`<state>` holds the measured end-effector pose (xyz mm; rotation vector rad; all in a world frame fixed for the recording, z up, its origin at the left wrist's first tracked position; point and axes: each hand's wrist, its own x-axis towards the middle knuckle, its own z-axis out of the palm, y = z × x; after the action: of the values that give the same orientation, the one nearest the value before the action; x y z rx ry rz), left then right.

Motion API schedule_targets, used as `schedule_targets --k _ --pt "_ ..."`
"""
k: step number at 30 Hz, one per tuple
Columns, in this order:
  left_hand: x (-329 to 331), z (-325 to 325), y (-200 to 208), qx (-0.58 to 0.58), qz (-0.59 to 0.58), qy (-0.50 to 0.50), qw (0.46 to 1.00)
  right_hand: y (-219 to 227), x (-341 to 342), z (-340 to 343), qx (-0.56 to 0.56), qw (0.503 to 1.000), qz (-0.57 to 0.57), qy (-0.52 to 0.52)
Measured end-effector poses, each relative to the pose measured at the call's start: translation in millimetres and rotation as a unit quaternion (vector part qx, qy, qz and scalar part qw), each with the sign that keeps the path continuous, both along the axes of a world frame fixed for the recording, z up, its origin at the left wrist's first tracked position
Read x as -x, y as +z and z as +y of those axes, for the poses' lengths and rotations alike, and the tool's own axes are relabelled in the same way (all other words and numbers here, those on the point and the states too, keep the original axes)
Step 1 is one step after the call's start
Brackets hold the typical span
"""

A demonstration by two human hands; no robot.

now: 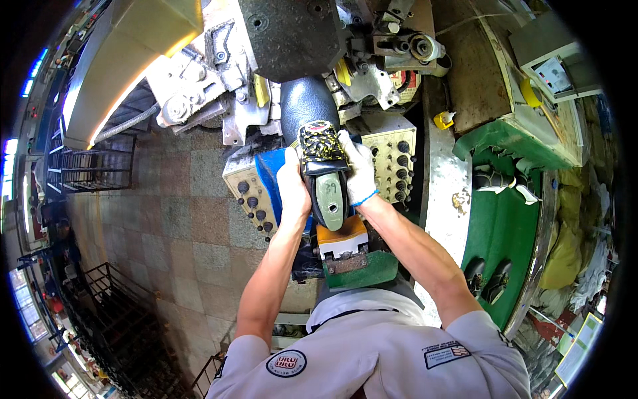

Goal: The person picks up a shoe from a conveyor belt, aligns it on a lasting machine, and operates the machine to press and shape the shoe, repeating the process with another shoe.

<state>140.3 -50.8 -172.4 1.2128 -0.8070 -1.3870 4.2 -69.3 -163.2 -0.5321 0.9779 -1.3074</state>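
A black shoe upper (310, 106) with yellow-and-black laces is fitted over a green last (329, 198), its toe pointing away from me under the dark metal head of a machine (291, 36). My left hand (292, 185), in a white glove, grips the shoe's left side near the ankle opening. On the opposite side my right hand (359, 166), gloved too with a blue cuff edge, is closed around it beside the laces. Most fingertips are hidden against the shoe. Close below the heel is an orange-and-white machine pad (343, 237) above a green metal part (361, 269).
Panels with black knobs (251, 199) (401, 169) flank the shoe. A yellowish lamp housing (126, 60) overhangs the left. To the right, a green-lined rack (492, 226) holds dark shoes (495, 282) and black-and-white pieces (495, 179). Dark metal racks (123, 319) stand on the tiled floor at left.
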Motion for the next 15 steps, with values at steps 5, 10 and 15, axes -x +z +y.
schedule_targets --k 5,10,15 --pt "7.7 7.0 17.4 0.019 0.052 0.025 0.998 13.8 1.8 6.2 0.012 0.998 0.063 0.008" --pt "3.6 1.1 15.2 0.026 0.018 0.004 0.999 2.6 4.2 -1.9 0.034 0.996 0.085 0.009" --pt "-29.2 35.0 -43.7 -0.035 -0.052 0.054 0.997 -7.2 41.1 19.9 0.002 0.987 0.153 -0.049"
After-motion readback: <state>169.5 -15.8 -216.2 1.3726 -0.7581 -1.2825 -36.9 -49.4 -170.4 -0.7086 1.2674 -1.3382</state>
